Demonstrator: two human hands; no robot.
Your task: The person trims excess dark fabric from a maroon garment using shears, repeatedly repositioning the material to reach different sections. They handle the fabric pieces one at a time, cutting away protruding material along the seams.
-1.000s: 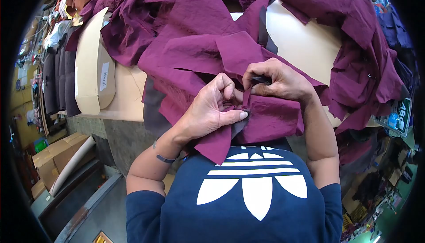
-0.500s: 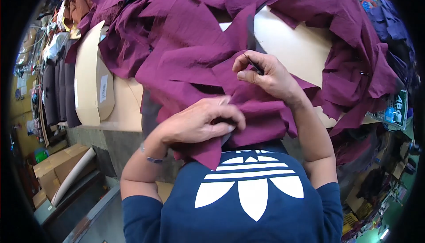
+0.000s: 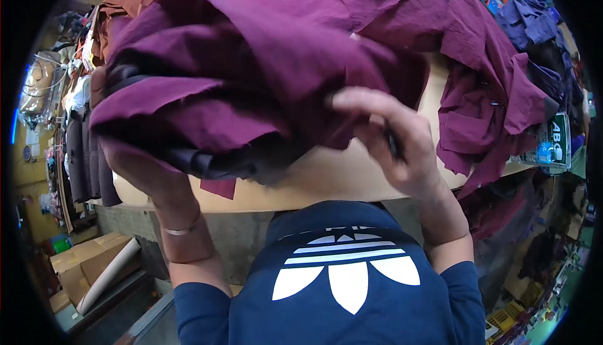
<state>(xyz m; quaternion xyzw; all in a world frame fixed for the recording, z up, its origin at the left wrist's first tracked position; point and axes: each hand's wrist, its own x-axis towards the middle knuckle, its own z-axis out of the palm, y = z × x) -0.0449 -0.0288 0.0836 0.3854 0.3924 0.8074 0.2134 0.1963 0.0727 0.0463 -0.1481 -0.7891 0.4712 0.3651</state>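
Observation:
A large bundle of maroon fabric (image 3: 251, 75) with dark grey-black lining is lifted over the table. My left hand (image 3: 138, 166) is closed on its left end, most of the fingers hidden by the cloth. My right hand (image 3: 399, 141) is at the bundle's right side, with its blurred index finger stretched toward the cloth. A small dark tool (image 3: 394, 144) sits in the curled fingers of that hand; only part of it shows.
More maroon cloth (image 3: 477, 94) is heaped on the table (image 3: 333, 178) at the right, beside a clear plastic package (image 3: 553, 144). Rust-brown fabric (image 3: 135, 3) lies at the back left. Cardboard boxes (image 3: 91, 263) stand on the lower left.
My left hand has moved left and lifted the maroon fabric from my lap into a raised bundle. My right hand has shifted slightly right and lower. The cardboard piece at left is now covered.

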